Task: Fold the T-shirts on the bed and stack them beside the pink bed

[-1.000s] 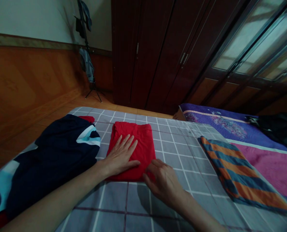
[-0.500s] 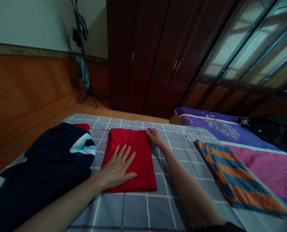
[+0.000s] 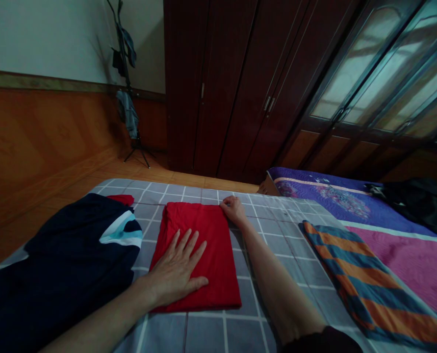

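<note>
A red garment, folded into a flat rectangle, lies on the grey checked bed cover. My left hand rests flat on its lower left part, fingers spread. At the garment's far right corner, my right hand has its fingers curled and pinched on the edge. To the left lies a loose dark navy garment with white and light blue panels, and a bit of red cloth shows behind it. On the right is a folded orange and blue-grey striped garment.
A second bed with a purple and pink cover adjoins on the right, with a black garment on it. Beyond the bed's far edge stand a dark red wardrobe and a coat rack with clothes hanging.
The fingers of my right hand have closed in at the red garment's far right corner. My left hand stays flat on the garment. The view has shifted slightly.
</note>
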Tool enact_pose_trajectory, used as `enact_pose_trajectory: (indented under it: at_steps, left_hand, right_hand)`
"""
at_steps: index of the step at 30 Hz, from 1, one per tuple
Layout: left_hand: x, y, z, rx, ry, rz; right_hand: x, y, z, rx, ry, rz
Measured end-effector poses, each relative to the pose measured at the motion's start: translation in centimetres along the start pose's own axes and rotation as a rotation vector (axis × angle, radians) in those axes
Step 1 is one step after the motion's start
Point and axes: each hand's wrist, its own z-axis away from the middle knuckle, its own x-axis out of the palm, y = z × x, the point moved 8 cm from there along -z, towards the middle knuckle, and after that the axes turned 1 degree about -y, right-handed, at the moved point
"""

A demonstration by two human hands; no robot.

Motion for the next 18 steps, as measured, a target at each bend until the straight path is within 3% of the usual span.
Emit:
enact_pose_trajectory:
  at_steps: [3,5,10,13,18]
  left_hand:
    - [0.0,0.0,0.0,-0.004,0.003,0.009]
    - [-0.2,0.0,-0.1,0.000,0.034,-0.004]
    - [-1.1,-1.5,-0.3,-0.031,0.185,-0.083]
    - [-1.1,-3.4,-0.3,-0.137,0.211,-0.092]
    - [-0.5,-4.6,-0.1,-0.216,0.160,-0.032]
  right_hand:
    - [-1.1,-2.1,1.0,-0.039,0.059,0.036]
    - [-1.0,-4.6,2.0,-0.133,0.032,0.042]
    - [2.3,-10.7,5.2,-0.435,-0.186,0.047]
    - [3.3,-10.2,5.6,-0.419,-0.223,0.130]
    - [1.7,-7.0,4.6,-0.218,-0.154,0.259]
